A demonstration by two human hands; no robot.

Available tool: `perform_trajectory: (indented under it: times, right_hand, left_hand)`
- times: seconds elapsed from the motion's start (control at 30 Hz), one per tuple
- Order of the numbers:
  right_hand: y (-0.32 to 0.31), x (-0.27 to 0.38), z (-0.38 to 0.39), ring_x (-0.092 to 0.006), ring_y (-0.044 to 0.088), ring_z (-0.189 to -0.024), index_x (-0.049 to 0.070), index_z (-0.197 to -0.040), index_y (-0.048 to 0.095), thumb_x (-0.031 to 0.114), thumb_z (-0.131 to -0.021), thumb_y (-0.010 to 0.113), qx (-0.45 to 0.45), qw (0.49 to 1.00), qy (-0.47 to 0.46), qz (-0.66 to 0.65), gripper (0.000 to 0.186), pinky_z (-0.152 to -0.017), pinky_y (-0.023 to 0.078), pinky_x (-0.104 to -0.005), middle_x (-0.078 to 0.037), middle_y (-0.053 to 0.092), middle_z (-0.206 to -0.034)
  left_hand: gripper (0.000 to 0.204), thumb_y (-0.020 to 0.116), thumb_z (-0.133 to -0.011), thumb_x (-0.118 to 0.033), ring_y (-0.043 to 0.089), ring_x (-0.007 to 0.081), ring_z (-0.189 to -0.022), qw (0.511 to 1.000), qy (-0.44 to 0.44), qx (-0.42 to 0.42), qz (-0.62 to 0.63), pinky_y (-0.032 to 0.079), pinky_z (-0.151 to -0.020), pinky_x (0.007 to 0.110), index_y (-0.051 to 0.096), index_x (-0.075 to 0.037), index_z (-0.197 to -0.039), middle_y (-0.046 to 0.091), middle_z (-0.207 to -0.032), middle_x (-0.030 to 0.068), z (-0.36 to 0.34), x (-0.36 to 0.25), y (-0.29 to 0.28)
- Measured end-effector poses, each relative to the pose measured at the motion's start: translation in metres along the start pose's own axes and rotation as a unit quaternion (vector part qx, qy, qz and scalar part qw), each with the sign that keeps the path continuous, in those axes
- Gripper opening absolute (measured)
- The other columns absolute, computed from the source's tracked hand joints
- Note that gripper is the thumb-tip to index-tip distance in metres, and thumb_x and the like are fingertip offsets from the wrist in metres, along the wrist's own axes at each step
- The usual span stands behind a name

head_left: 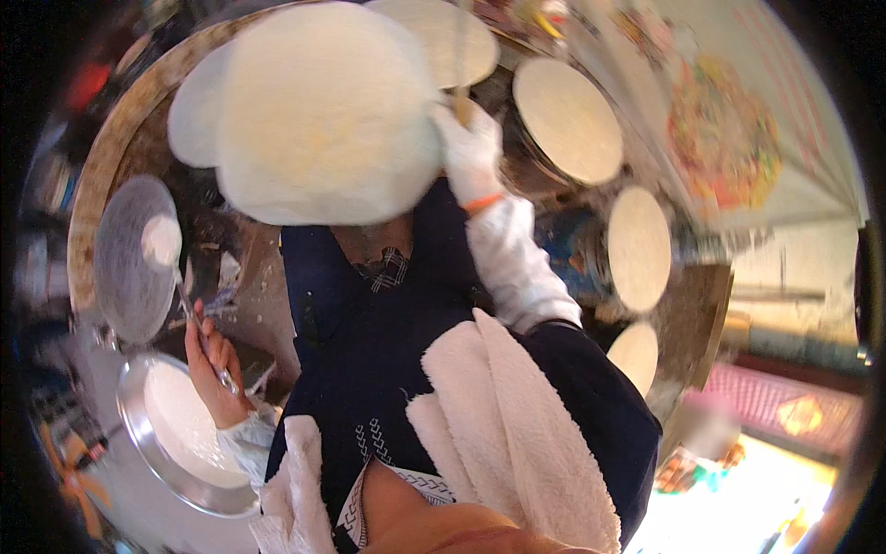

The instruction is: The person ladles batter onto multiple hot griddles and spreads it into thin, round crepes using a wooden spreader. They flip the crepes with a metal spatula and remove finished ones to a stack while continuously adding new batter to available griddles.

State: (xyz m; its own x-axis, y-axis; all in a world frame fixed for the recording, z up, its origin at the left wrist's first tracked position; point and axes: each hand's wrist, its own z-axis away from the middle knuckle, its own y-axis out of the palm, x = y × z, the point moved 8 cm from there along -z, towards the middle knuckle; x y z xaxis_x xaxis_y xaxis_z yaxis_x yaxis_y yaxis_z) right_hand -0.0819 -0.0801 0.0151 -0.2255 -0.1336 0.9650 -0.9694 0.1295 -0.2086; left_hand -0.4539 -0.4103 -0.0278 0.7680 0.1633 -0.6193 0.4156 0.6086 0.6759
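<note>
the left hand (210, 365) is closed around a ladle handle (198, 334) above a steel bowl of white batter (185, 434). farther off, the gloved right hand (471, 152) is gripped on a wooden stick (459, 65) beside a large pale crepe (323, 111).

Big pale flatbread sheet (328, 115) fills the 12 o'clock area, pinched at its right edge by the right hand (471, 148) in a white glove. At 9 o'clock the bare left hand (212, 360) grips a metal ladle (189, 309) reaching onto a round griddle (129, 263). A steel bowl of white batter (180, 434) sits at 8. More round sheets (568, 120) run 1 to 4.
</note>
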Motion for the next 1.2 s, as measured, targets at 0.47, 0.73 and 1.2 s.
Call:
perform_trajectory:
  times: [0.47,0.73,1.2]
  right_hand:
    - [-0.515,0.056,0.511,-0.0111,0.04,-0.043,0.008,-0.094,0.062,0.02,-0.093,0.069,-0.754,0.644,0.128,0.036,0.014,-0.037,0.029,-0.0272,0.001,0.048,-0.062]
    - [-0.424,-0.094,0.885,-0.0222,0.055,-0.061,0.005,-0.096,0.061,0.023,-0.097,0.057,-0.927,0.351,0.083,-0.102,0.018,-0.055,0.051,-0.0366,-0.006,0.063,-0.08]
    - [-0.348,-0.259,0.809,-0.0253,0.061,-0.077,0.005,-0.107,0.065,0.029,-0.098,0.056,-0.827,0.324,0.357,-0.289,0.027,-0.066,0.055,-0.0379,-0.011,0.066,-0.097]
  left_hand:
    - [0.042,0.046,-0.107,-0.017,0.043,0.0039,-0.051,0.816,-0.373,0.417,-0.144,0.04,-0.044,0.019,0.04,0.009,-0.14,0.058,-0.09,0.0062,-0.036,0.25,0.313]
    - [0.046,0.045,-0.108,-0.014,0.037,0.0031,-0.054,0.73,-0.435,0.481,-0.216,0.035,-0.044,0.018,0.032,0.01,-0.144,0.051,-0.091,0.0059,0.011,0.289,0.335]
    - [0.04,0.044,-0.109,-0.019,0.041,0.0026,-0.05,0.74,-0.397,0.472,-0.269,0.039,-0.044,0.017,0.041,0.008,-0.138,0.054,-0.089,0.0048,0.043,0.304,0.343]
